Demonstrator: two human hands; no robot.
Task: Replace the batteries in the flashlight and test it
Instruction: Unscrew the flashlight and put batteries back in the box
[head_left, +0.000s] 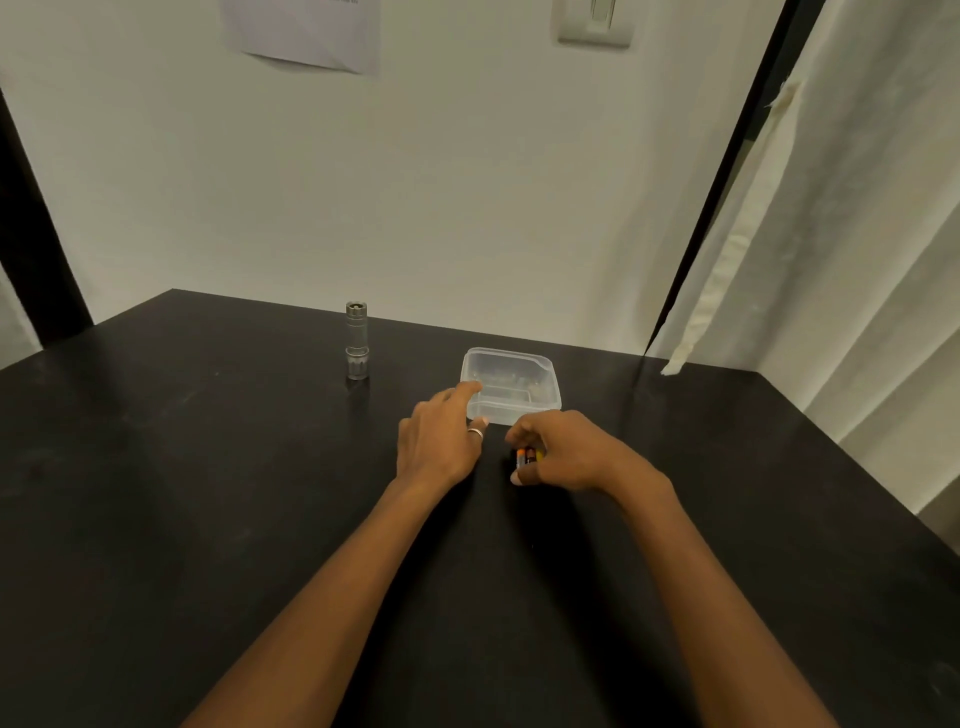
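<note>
On table (208, 467) | right hand (566, 452) fingers clamp batteries (529, 457) | left hand (441, 441) fingers apart

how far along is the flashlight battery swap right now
Early. The batteries are out on the table, gathered under the right hand; the left hand touches the plastic container. The flashlight stands untouched and closed, so opening, swapping and testing remain.

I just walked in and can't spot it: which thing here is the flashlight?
Start at the black table and look to its far edge by the white wall. The flashlight stands upright there, alone, left of the clear plastic box. It is the only metal thing: a small silver cylinder, apart from both hands.
</note>
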